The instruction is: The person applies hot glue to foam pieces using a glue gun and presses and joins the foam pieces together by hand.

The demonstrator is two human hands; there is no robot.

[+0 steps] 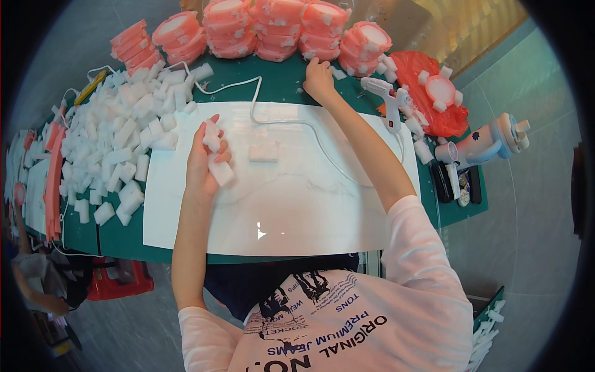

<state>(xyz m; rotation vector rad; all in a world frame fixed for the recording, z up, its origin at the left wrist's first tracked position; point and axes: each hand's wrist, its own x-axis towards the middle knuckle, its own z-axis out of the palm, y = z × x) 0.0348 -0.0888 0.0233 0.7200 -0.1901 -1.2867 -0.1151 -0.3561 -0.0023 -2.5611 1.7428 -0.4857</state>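
Observation:
My left hand [203, 158] is closed around small white foam blocks [221, 172], held above the left part of a glossy white board [291, 214]. A single foam block [263, 154] lies on the board to its right. My right hand [319, 80] reaches to the far side of the table, fingers bent down at the foot of a stack of pink rings with white discs [322, 31]. Whatever its fingertips hold, if anything, is hidden. A white glue gun [388, 102] stands at the board's far right corner, its white cord [282, 122] looping over the board.
A big heap of white foam blocks [118, 133] covers the table's left side. More pink stacks [229, 28] line the far edge. At right are a red plastic bag [455, 121], a pale bottle [489, 141] and black cases [442, 181]. Another person's arm [40, 297] shows at lower left.

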